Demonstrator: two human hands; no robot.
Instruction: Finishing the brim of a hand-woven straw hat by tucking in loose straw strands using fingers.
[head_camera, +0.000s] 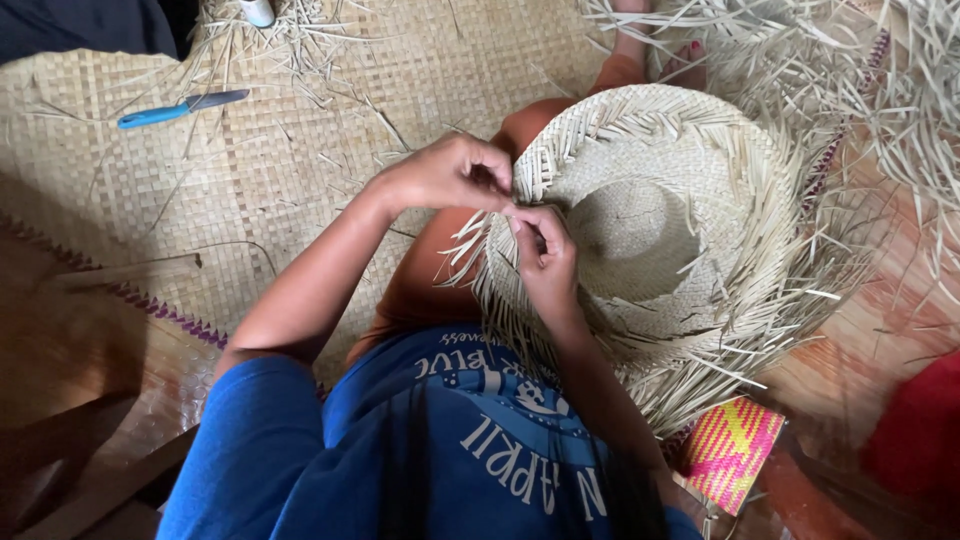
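the straw hat (660, 230) lies on your lap at centre frame: crown and most of the brim are woven tight, but loose pale strips fringe the edge from 3 to 9 o'clock, so the rim looks unfinished. your left hand (450, 175) and right hand (545, 255) both pinch strips at the brim's 9 o'clock edge. at 10 o'clock a blue-handled knife (180, 108) lies on the flat checker-woven mat (250, 190); at 5 o'clock, a pink-and-yellow woven piece (730, 450).

A home weaving spot on the floor: a woven mat (250, 150) strewn with loose straw strips (880, 90), beside a blue-handled knife (180, 108).
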